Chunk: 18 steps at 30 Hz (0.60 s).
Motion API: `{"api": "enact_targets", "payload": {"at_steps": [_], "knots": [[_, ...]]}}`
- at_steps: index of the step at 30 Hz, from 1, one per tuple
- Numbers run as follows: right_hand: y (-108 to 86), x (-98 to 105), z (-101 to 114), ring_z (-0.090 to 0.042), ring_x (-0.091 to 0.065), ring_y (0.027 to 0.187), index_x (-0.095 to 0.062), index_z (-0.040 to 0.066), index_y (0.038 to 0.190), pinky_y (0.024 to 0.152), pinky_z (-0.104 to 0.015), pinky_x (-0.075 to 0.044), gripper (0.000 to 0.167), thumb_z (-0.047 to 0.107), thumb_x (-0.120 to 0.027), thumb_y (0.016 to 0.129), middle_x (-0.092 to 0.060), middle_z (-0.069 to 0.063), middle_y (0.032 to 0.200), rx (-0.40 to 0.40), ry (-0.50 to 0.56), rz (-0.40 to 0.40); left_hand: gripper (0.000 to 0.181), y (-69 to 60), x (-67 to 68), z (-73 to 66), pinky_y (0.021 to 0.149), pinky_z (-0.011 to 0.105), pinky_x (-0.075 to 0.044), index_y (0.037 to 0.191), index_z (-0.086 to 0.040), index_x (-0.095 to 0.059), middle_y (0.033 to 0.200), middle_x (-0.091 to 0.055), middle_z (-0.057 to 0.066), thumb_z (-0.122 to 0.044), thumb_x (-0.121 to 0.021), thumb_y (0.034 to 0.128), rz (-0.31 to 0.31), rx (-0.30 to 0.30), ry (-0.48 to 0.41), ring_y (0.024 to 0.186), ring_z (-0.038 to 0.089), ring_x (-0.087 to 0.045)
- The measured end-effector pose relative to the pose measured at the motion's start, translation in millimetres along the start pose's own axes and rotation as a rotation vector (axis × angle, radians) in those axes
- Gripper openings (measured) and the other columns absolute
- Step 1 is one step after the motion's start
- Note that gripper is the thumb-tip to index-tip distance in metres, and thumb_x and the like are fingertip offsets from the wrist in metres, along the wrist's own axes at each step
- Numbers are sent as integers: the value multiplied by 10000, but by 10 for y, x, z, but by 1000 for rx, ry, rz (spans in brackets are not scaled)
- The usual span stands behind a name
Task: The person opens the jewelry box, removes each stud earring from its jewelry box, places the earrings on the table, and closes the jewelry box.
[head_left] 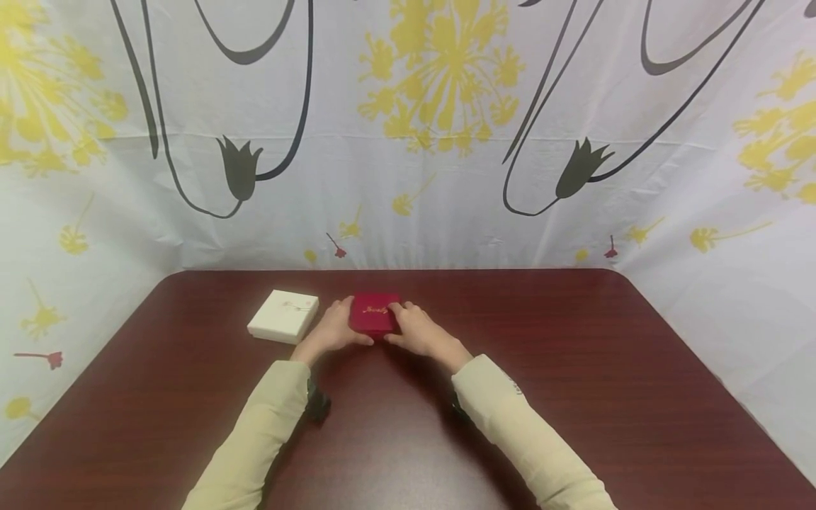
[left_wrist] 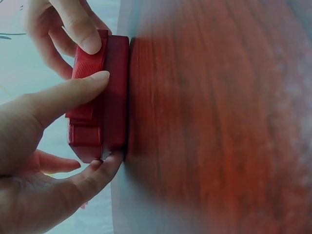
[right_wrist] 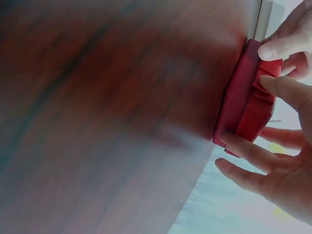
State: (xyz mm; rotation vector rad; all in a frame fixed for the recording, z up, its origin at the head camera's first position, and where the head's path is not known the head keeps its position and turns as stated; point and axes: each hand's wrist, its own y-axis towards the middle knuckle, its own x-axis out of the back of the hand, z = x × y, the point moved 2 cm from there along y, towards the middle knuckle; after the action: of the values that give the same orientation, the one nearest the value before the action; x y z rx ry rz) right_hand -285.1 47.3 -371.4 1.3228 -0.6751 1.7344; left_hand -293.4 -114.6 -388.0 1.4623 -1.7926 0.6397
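A small red gift box (head_left: 372,313) with gold lettering on its lid stands on the dark wooden table, between the two hands. In the left wrist view, a ribbed red bow (left_wrist: 90,66) shows on the front of its lid. My left hand (head_left: 331,329) grips the left side, thumb on the lid's front and other fingers around the side. From the right, my right hand (head_left: 422,333) holds the opposite side, its thumb (right_wrist: 280,87) against the bow. The lid sits on the darker base (left_wrist: 116,92). Some fingertips are hidden behind the box.
A flat white box (head_left: 283,316) with a small flower print lies left of the left hand. The table (head_left: 574,397) ends at a patterned curtain (head_left: 408,198) behind and at both sides. Dark wrist devices (head_left: 316,404) sit under the sleeves.
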Motion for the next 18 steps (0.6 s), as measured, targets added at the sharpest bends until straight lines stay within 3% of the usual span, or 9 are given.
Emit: {"api": "enact_targets", "payload": {"at_steps": [5, 11, 18], "knots": [[-68, 16, -5, -244, -571, 835, -448, -40, 1223, 759, -334, -498, 560, 237, -668, 788, -540, -192, 993, 30, -32, -17, 867, -33, -35, -23, 863, 436, -416, 1286, 54, -339, 1102, -466, 186, -243, -801, 615, 22, 7, -8, 1001, 291, -428], [-153, 37, -5, -254, -571, 839, -463, -46, 1201, 748, -339, -499, 550, 218, -684, 772, -549, -194, 985, 69, -33, -25, 975, -67, -61, -56, 925, 464, -376, 1344, 62, -239, 1267, -364, 229, -251, -801, 611, 65, -32, -10, 1124, 339, -394], [-255, 68, -22, -245, -573, 835, -478, -33, 1193, 741, -335, -502, 549, 233, -693, 763, -565, -182, 976, 92, -28, -23, 937, -104, -86, -111, 941, 444, -372, 1320, 76, -287, 1282, -370, 210, -224, -807, 602, 106, -66, 0, 1131, 324, -402]]}}
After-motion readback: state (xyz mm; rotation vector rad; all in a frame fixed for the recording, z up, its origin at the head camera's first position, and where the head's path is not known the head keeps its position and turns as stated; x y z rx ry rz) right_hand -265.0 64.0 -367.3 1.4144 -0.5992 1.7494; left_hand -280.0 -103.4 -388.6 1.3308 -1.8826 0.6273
